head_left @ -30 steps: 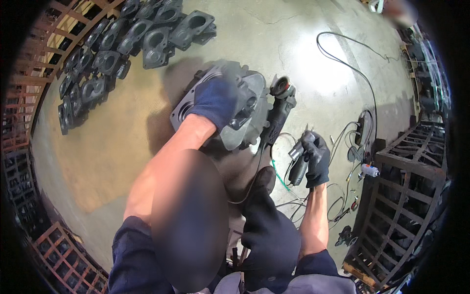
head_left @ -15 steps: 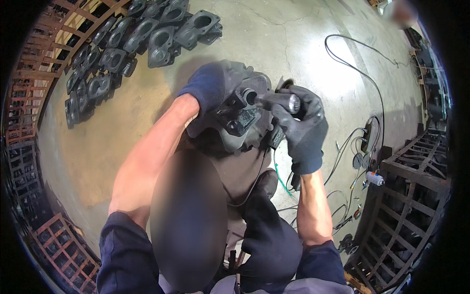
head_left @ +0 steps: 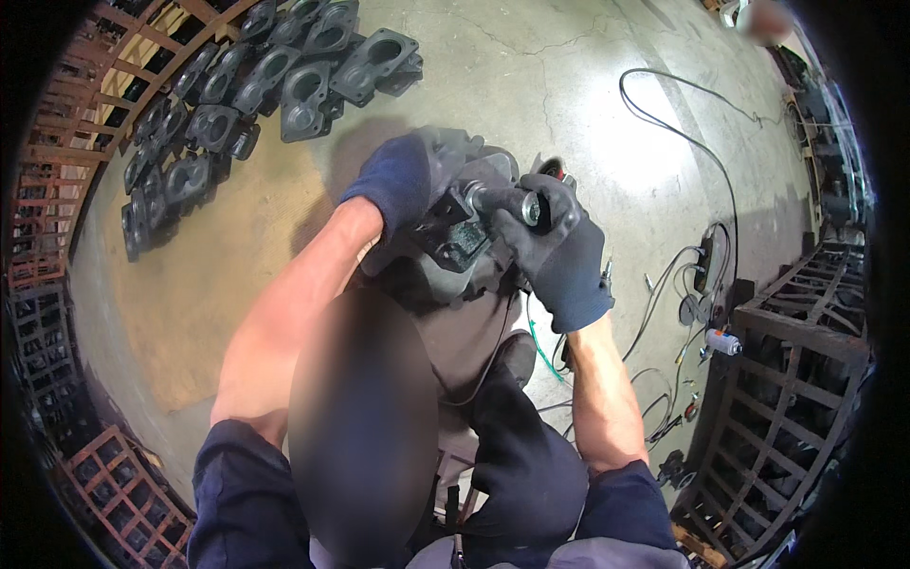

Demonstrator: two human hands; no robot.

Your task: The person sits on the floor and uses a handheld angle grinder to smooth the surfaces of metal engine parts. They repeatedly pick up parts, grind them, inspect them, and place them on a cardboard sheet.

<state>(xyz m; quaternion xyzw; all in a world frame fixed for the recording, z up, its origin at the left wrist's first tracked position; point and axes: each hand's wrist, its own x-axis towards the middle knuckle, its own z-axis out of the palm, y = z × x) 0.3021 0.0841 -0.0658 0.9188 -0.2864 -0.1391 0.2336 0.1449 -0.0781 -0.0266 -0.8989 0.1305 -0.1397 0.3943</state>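
A dark metal casting [head_left: 463,244] with a round opening sits in front of me on a larger grey, rounded base [head_left: 417,273]. My gloved left hand [head_left: 403,175] is closed on its left side, the fingertips blurred and partly hidden. In my gloved right hand [head_left: 559,237] is a short dark cylindrical tool [head_left: 502,202] with a metal-ringed end. Its far end meets the casting's opening; how deep it sits I cannot tell. Just beyond the right fingers shows a round dark thing with a red part [head_left: 555,169], mostly hidden.
Several similar dark castings [head_left: 305,95] stand in rows on the floor at the far left. Rusty metal cages [head_left: 123,484] line the left; a dark metal crate [head_left: 787,408] stands right. Cables [head_left: 725,180] and a white canister [head_left: 723,342] lie at the right.
My right hand has moved left with the cylindrical tool, bringing its end from just beside the casting's opening to it. My left hand stays on the casting.
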